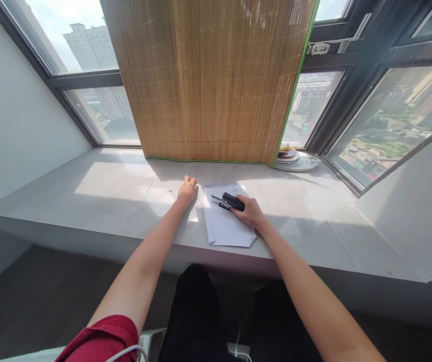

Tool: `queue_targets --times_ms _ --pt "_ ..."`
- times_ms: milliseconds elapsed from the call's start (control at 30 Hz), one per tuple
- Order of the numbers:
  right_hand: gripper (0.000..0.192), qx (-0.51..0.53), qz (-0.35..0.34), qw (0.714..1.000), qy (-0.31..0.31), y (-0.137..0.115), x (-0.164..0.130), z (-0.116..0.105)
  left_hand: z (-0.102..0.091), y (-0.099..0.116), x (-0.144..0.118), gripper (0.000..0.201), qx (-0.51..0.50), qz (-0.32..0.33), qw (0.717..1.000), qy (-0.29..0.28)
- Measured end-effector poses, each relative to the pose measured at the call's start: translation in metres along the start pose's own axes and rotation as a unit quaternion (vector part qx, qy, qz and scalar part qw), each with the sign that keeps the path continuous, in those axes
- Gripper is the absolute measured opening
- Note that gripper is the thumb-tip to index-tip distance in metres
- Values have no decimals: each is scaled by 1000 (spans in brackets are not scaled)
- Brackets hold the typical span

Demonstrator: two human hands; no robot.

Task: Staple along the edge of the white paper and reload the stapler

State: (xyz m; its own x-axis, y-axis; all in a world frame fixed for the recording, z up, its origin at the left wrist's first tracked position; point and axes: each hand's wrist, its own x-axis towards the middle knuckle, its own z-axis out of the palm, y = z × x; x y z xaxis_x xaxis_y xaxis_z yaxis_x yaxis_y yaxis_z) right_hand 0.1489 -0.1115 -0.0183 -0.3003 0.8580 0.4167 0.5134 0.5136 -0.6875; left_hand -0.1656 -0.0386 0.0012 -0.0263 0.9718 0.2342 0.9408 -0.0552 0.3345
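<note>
My right hand [251, 211] grips a black stapler [230, 201] whose metal jaw points left over a white sheet of paper [226, 227] lying on the grey window ledge [87, 196]. My left hand [186, 191] rests on the ledge just left of the paper, fingers curled, with something small under the fingertips that I cannot make out. A clear plastic piece [193, 215] lies by the left wrist.
A bamboo blind [208, 80] with a green edge hangs down to the ledge behind the paper. A stack of plates [293, 158] sits at the back right by the window frame. White walls close both ends of the ledge.
</note>
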Motion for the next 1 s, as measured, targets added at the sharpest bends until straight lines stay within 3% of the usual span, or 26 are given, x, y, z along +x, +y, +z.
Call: queue_targets --times_ms 167,367,467,567,667,767,867,1000 --pt "28 8 -6 1000 0 -3 1 -2 3 9 20 32 3 -8 1000 -21" --pt "27 6 2 1000 -4 -4 1 -3 3 12 23 32 -32 -7 999 -10" --pt "28 17 4 1000 -8 -3 0 -3 1 15 14 28 -139 -38 987 72" --pt "29 21 7 1000 -8 -4 0 -4 1 20 -1 22 -262 -76 948 165" --pt "28 27 6 1000 -7 -4 1 -4 5 27 -18 31 -405 -89 901 128" --pt "29 30 8 1000 -3 -3 1 -3 11 37 -33 30 -522 -45 850 53" --pt "31 30 12 999 -1 -2 2 -3 15 46 -47 42 -508 24 861 19" --pt "30 30 3 1000 2 -2 2 -3 15 53 -60 48 -434 105 893 47"
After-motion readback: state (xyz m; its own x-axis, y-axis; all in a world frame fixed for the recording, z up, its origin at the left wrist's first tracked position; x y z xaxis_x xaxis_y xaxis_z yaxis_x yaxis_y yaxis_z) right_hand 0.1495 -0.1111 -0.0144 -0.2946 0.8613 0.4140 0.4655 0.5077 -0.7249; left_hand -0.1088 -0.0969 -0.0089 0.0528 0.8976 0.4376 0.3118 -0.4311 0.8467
